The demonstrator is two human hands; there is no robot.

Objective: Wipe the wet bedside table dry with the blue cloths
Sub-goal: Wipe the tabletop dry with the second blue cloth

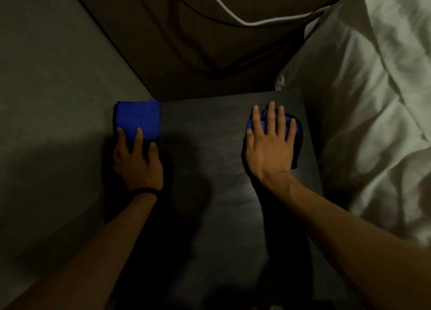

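The dark bedside table fills the middle of the view. At its far left corner lies a folded blue cloth. My left hand rests on the near part of this cloth with its fingers straight. Near the table's far right edge a second blue cloth lies bunched under my right hand. That hand presses flat on it with spread fingers, and only bits of blue show between and beside them. The light is dim, so wet patches on the tabletop cannot be made out.
A bed with white pillows and rumpled bedding lies against the table's right side. A grey wall stands close on the left. Behind the table a white cable and a black cable hang in front of a dark panel.
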